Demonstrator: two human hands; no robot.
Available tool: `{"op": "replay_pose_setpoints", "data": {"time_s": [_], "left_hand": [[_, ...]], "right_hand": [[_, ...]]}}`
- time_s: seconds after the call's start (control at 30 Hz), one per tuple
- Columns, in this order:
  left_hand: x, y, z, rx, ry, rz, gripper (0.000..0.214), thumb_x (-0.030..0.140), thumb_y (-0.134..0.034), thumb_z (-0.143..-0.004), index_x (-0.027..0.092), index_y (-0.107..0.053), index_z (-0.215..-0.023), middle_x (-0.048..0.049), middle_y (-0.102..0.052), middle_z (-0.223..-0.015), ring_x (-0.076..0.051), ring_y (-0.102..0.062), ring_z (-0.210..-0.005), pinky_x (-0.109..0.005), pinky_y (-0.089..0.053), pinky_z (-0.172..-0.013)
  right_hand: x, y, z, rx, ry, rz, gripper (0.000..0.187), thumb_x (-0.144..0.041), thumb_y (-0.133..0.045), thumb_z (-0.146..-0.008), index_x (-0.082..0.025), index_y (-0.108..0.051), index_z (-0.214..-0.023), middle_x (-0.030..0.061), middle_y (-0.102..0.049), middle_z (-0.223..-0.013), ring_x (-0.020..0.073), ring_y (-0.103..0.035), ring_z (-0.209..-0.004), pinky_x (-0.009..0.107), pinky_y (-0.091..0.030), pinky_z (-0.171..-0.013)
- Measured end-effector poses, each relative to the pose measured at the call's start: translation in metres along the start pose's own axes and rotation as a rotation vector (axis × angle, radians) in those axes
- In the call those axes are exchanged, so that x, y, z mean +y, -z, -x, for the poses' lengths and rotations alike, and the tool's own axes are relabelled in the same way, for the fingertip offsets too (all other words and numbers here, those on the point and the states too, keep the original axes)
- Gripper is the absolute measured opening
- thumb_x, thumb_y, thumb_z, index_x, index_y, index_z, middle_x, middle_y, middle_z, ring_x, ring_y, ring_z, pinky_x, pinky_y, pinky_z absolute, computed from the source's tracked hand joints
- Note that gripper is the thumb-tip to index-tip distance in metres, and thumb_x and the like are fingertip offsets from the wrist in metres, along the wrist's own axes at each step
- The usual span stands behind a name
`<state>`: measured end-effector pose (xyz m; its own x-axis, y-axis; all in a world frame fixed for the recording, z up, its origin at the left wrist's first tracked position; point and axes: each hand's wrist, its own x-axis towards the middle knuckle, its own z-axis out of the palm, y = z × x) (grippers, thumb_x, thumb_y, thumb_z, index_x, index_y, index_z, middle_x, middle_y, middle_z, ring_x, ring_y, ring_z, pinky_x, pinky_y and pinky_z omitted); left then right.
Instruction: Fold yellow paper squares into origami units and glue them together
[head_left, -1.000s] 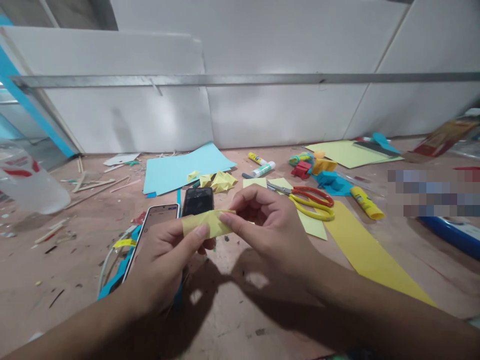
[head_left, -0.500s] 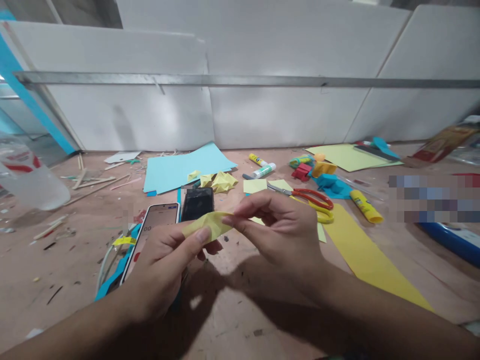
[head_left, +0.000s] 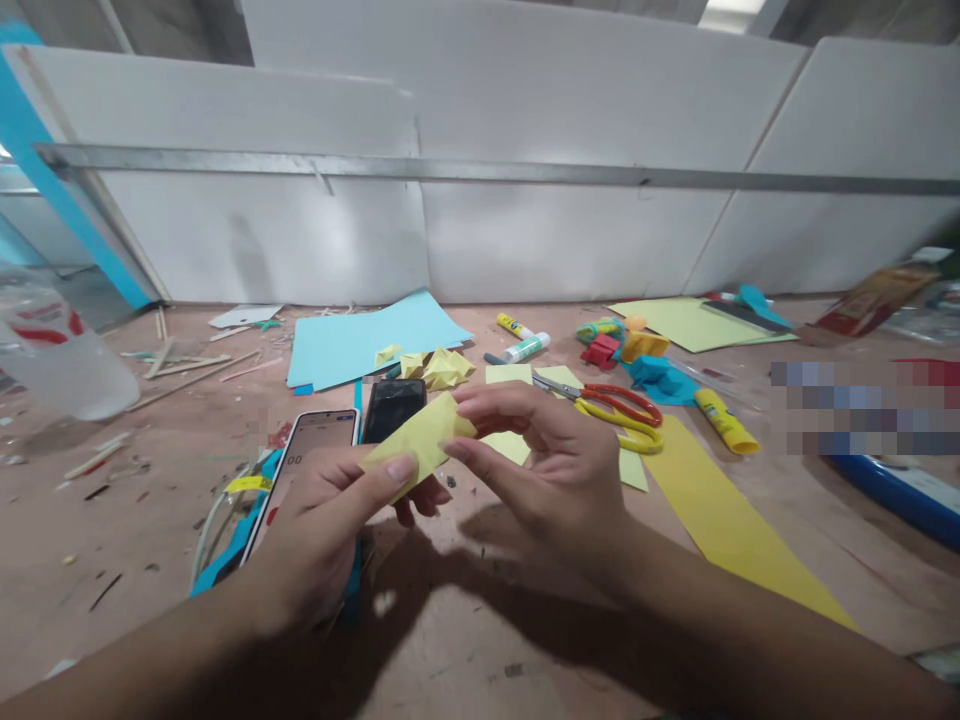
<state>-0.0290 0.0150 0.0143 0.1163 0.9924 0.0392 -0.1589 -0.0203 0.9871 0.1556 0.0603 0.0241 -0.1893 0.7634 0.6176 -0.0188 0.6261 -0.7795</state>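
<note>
Along the far edge of the pinkish-brown table [head_left: 150, 520] we saw white panels [head_left: 570, 240]; toward the table's far left corner, thin wooden sticks [head_left: 193, 381] lay near a translucent, red-marked plastic bottle [head_left: 75, 370].

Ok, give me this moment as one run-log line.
left hand: pinching yellow paper | right hand: touching paper's right end | scissors: lying on table

left hand [head_left: 319, 510], right hand [head_left: 559, 465], yellow paper [head_left: 420, 437] between
</note>
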Motion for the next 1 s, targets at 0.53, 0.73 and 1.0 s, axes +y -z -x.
{"op": "replay_pose_setpoints", "data": {"time_s": [0.53, 0.73, 1.0], "left_hand": [[0.0003, -0.0047, 0.0026, 0.049, 0.007, -0.064, 0.031, 0.041, -0.072, -0.088, 0.019, -0.081, -0.07, -0.0064, -0.076, -0.073, -0.019, -0.062, -0.073, -0.027, -0.047, -0.068], [-0.0024, -0.0035, 0.0027, 0.044, -0.002, -0.056, 0.03, 0.04, -0.071, -0.088, 0.02, -0.081, -0.069, -0.0057, -0.076, -0.073, -0.019, -0.063, -0.074, -0.027, -0.047, -0.069], [-0.0024, -0.0039, 0.0061, 0.021, -0.007, -0.08, 0.034, 0.043, -0.071, -0.09, 0.019, -0.078, -0.067, -0.0062, -0.076, -0.076, -0.02, -0.063, -0.077, -0.028, -0.047, -0.072]], "right_hand": [[-0.0032, -0.003, -0.0014, 0.065, -0.197, -0.057, 0.024, -0.024, -0.088, -0.076, -0.023, -0.082, -0.099, 0.0033, -0.082, -0.087, 0.0176, -0.075, -0.074, 0.029, -0.064, -0.067], [-0.0028, -0.0024, 0.0026, 0.055, -0.153, -0.043, 0.017, -0.024, -0.086, -0.08, -0.024, -0.082, -0.096, 0.0045, -0.082, -0.09, 0.0191, -0.076, -0.076, 0.031, -0.064, -0.068], [-0.0059, -0.0037, -0.006, 0.011, -0.375, -0.266, 0.012, -0.019, -0.086, -0.073, -0.02, -0.074, -0.076, 0.0002, -0.075, -0.072, 0.0141, -0.069, -0.062, 0.025, -0.057, -0.055]]}}
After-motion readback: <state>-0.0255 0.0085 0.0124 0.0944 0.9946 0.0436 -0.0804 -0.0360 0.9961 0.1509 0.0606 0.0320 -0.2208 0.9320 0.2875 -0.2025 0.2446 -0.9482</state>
